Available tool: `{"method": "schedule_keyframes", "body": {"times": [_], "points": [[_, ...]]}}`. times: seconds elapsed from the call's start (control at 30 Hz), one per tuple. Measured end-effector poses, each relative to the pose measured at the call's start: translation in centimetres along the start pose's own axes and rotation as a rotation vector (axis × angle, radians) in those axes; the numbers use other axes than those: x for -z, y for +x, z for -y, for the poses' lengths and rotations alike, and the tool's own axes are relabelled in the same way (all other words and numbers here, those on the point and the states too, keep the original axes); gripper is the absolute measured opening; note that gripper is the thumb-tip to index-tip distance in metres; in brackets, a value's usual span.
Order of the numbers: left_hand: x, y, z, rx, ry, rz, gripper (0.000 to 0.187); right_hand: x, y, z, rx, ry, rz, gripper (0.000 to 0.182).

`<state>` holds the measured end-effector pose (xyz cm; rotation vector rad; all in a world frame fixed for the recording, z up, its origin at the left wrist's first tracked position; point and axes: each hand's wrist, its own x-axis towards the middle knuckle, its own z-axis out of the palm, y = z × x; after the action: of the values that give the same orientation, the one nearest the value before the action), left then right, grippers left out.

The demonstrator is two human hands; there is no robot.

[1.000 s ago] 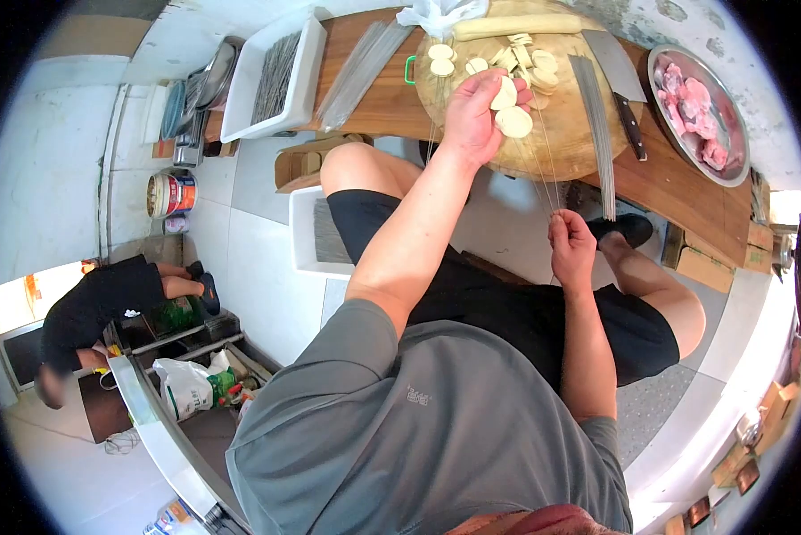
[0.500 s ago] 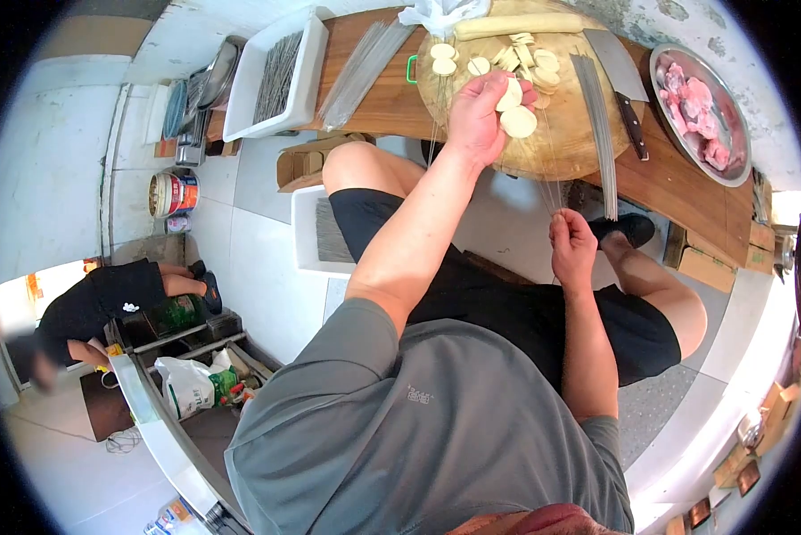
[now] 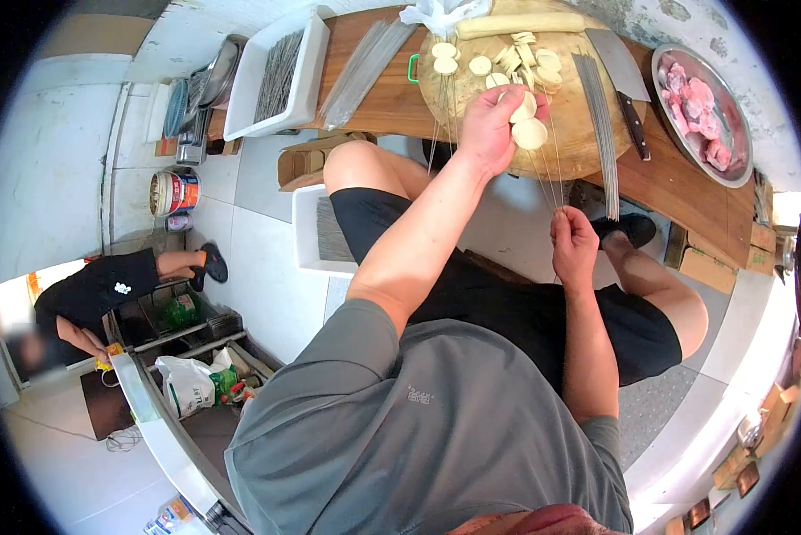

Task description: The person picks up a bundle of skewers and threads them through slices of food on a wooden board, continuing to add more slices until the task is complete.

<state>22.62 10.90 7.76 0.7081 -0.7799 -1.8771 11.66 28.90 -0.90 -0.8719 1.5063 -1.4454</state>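
My left hand (image 3: pixel 494 129) pinches pale yellow round slices (image 3: pixel 529 134) close over the front of the round wooden chopping board (image 3: pixel 565 165). Thin metal skewers (image 3: pixel 547 178) run down from these slices to my right hand (image 3: pixel 575 245). The fingers of that hand are closed on the skewers' lower ends, in front of the board. Several loose slices (image 3: pixel 547 62) lie in a heap farther back on the board, near an uncut pale roll (image 3: pixel 521 25). Left of my left hand, other slices (image 3: pixel 445 58) sit at the board's edge, with skewers reaching down from them.
A bundle of skewers (image 3: pixel 596 134) lies on the board's right side beside a cleaver (image 3: pixel 616 67). Farther right stands a metal bowl (image 3: pixel 746 147) of raw meat. White bins (image 3: pixel 307 80) of skewers stand at left and below. Another person (image 3: pixel 106 299) is at the far left.
My left hand has moved slightly right and down with the slices. My right hand has barely moved. The other person at the left has shifted, feet higher in view.
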Motion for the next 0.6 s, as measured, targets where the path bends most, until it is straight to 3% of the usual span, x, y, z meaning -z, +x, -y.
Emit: {"method": "schedule_keyframes", "body": {"times": [0.43, 0.6], "points": [[0.6, -0.1, 2.1, 0.062, -0.034, -0.017, 0.022, -0.1, 0.5, 0.0, -0.086, 0.060, 0.030, 0.015], [2.0, 0.6, 1.5, 0.094, 0.011, -0.133, 0.020, -0.1, 1.1, 0.2, -0.202, 0.133, -0.022, 0.016]]}}
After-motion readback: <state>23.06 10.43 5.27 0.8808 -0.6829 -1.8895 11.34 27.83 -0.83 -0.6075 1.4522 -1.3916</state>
